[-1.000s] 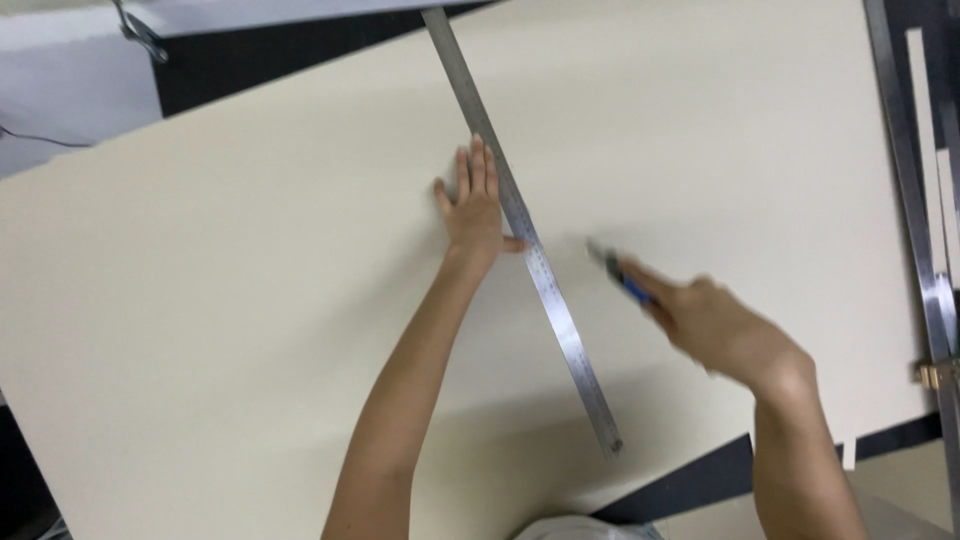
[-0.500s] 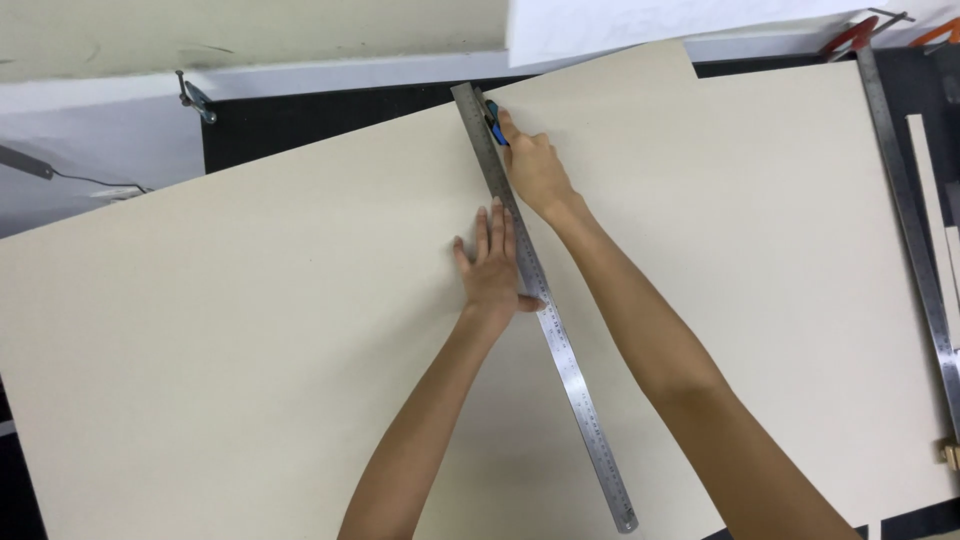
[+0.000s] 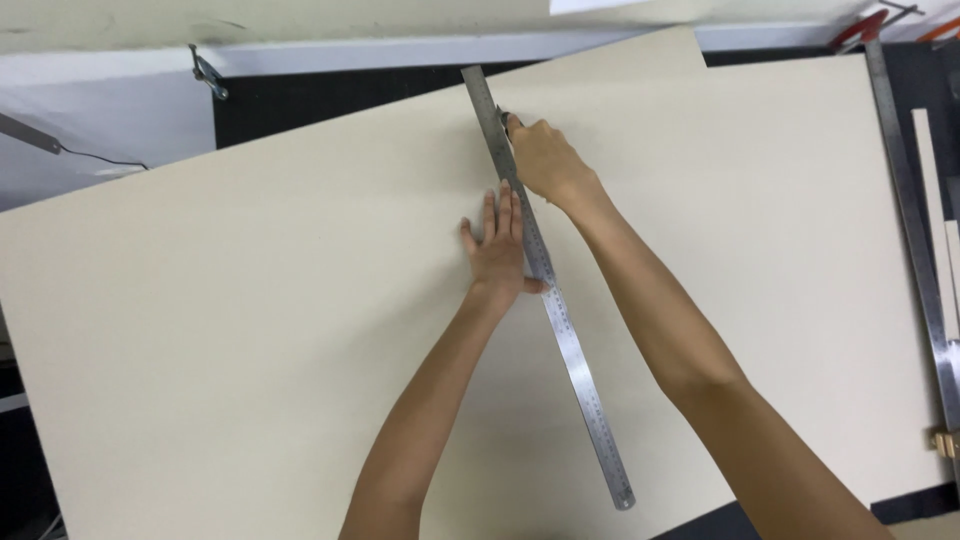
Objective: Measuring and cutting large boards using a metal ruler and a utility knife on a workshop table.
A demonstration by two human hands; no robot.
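Observation:
A large cream board (image 3: 250, 330) lies tilted across a dark table. A long steel ruler (image 3: 575, 370) runs diagonally over it from the far edge toward me. My left hand (image 3: 497, 248) lies flat with fingers spread, pressing on the ruler's left side near its middle. My right hand (image 3: 542, 160) is closed around a cutting knife, of which only the tip (image 3: 503, 117) shows, set against the ruler's right edge near the board's far edge.
A second long metal straightedge (image 3: 915, 230) lies along the board's right side, with a red clamp (image 3: 860, 28) at its far end. A metal clamp (image 3: 207, 72) sits at the far left. A white wall ledge runs behind the table.
My right hand with the knife went from the near right up to the ruler's far end a second ago, and has since slid slightly toward me along the ruler. My left hand stays pressed on the ruler.

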